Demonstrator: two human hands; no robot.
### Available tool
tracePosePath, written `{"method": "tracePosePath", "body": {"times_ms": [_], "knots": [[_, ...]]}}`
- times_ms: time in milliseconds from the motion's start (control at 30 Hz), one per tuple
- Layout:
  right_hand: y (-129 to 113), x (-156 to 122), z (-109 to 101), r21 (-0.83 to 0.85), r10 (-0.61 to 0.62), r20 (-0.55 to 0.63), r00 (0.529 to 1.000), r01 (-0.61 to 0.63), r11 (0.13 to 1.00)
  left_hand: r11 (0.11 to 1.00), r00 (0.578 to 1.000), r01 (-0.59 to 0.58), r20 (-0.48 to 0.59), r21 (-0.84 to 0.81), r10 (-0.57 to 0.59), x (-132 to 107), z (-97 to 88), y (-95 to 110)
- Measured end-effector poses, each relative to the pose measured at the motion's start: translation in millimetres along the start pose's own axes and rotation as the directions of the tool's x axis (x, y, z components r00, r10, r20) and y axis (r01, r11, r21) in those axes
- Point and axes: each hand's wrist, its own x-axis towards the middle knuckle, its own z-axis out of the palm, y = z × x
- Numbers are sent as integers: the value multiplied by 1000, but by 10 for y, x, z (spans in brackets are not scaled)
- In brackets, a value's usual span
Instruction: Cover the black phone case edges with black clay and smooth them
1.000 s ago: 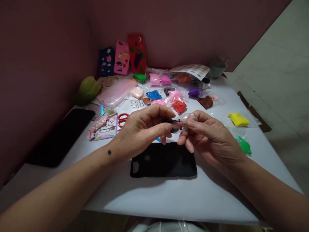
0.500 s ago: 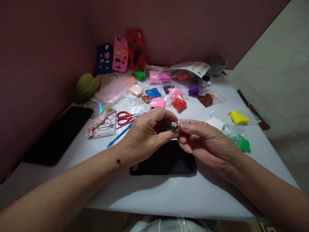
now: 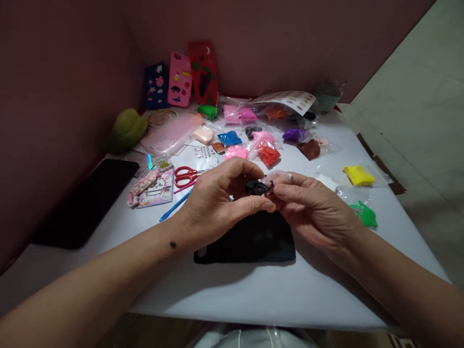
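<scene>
Both hands meet over a black phone case (image 3: pixel 246 241) that lies flat near the front of the table. My left hand (image 3: pixel 221 193) is curled, thumb and fingers closed around a ragged lump of black clay (image 3: pixel 258 187). Pinched in my right hand (image 3: pixel 308 203) is a crumpled clear plastic wrapper (image 3: pixel 277 177), which touches the clay's right end. A blue modelling tool (image 3: pixel 176 206) and red-handled scissors (image 3: pixel 185 177) lie left of my left hand, partly covered by it.
Bagged coloured clay, such as blue (image 3: pixel 229 138), red (image 3: pixel 268 155) and yellow (image 3: pixel 358 175), spreads across the table. Decorated phone cases (image 3: pixel 180 79) lean on the back wall. A dark tablet-like slab (image 3: pixel 87 203) lies left, a green fruit (image 3: pixel 128 129) behind it. A glass jar (image 3: pixel 329 95) stands back right.
The hands have shifted slightly, and more of the black clay shows between them. The clear wrapper now stands out above my right fingers, pulled a little off the clay.
</scene>
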Motion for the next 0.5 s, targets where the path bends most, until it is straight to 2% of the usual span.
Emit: {"method": "tracePosePath", "body": {"times_ms": [133, 267, 333, 500], "knots": [[23, -4, 43, -11, -9, 43, 999, 10, 1000, 993, 997, -70, -8, 93, 71, -15, 19, 33], [7, -36, 80, -96, -54, 84, 995, 62, 993, 981, 995, -103, 4, 163, 104, -12, 18, 52], [-2, -48, 77, -118, -81, 100, 992, 93, 989, 993, 998, -69, 15, 95, 68, -2, 4, 57], [-6, -39, 28, -128, -81, 126, 989, 98, 987, 989, 989, 128, 81, -72, -123, 20, -43, 73]]}}
